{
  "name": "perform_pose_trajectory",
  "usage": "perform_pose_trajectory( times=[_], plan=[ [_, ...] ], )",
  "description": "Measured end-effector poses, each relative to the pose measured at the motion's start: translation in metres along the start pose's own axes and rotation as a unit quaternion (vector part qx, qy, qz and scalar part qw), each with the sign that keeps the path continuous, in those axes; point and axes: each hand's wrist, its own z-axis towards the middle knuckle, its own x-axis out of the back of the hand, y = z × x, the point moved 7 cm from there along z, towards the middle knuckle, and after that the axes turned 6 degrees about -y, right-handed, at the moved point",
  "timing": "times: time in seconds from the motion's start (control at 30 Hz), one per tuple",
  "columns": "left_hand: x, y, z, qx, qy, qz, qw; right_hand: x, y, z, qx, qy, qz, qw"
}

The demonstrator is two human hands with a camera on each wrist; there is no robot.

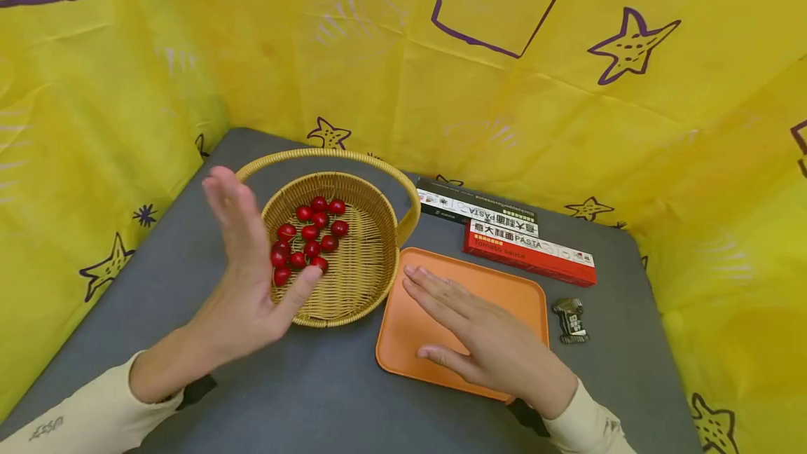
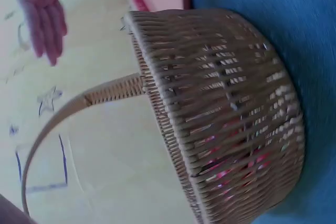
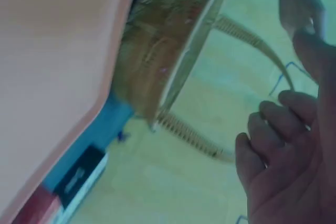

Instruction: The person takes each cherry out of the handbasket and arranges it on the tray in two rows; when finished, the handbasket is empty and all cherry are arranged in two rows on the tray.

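Observation:
A round wicker basket (image 1: pixel 359 300) with a tall arched handle (image 1: pixel 328 153) stands left of centre on the grey table. Several red cherries (image 1: pixel 310 232) with stems lie inside it, mostly toward its left side. My left hand (image 1: pixel 252 279) is raised at the basket's near left, fingers straight up and thumb spread, overlapping the rim in the head view. Over the orange tray (image 1: pixel 403 342) is my right hand (image 1: pixel 473 328), fingers extended toward the basket and thumb apart. Both hands hold nothing. The left wrist view shows the basket's woven side (image 2: pixel 226 103) close up.
Behind the tray lie a black-and-white pasta box (image 1: pixel 479 210) and a red-and-white pasta box (image 1: pixel 529 254), end over end. A small dark patterned object (image 1: pixel 570 321) sits right of the tray. Yellow cloth (image 1: pixel 378 54) with starfish drawings surrounds the table's back and sides.

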Motion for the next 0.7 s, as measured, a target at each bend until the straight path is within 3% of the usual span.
perform_pose_trajectory(
  times=[0.07,0.13,0.23,0.33,0.4,0.5,0.57,0.6,0.7],
  plan=[
    [0.015,-0.009,-0.002,0.054,0.068,-0.042,0.9953,-0.001,-0.001,0.014,0.002,0.012,0.026,0.9996],
    [0.024,-0.021,-0.008,0.113,0.106,-0.105,0.9823,-0.004,-0.003,0.029,0.014,0.022,0.062,0.9977],
    [0.025,-0.044,-0.026,0.201,0.127,-0.228,0.9442,-0.008,-0.002,0.053,0.031,0.025,0.120,0.9920],
    [0.013,-0.068,-0.047,0.287,0.113,-0.336,0.8897,-0.013,0.002,0.075,0.043,0.020,0.160,0.9860],
    [0.002,-0.083,-0.060,0.345,0.090,-0.382,0.8530,-0.015,0.005,0.090,0.048,0.016,0.178,0.9828],
    [-0.012,-0.100,-0.074,0.411,0.057,-0.415,0.8097,-0.020,0.011,0.113,0.054,0.006,0.190,0.9803],
    [-0.018,-0.108,-0.079,0.439,0.041,-0.428,0.7886,-0.024,0.015,0.128,0.059,-0.002,0.193,0.9795],
    [-0.021,-0.112,-0.081,0.448,0.034,-0.432,0.7819,-0.027,0.017,0.135,0.060,-0.008,0.192,0.9795],
    [-0.026,-0.118,-0.084,0.458,0.018,-0.438,0.7735,-0.036,0.022,0.153,0.062,-0.029,0.180,0.9813]
  ],
)
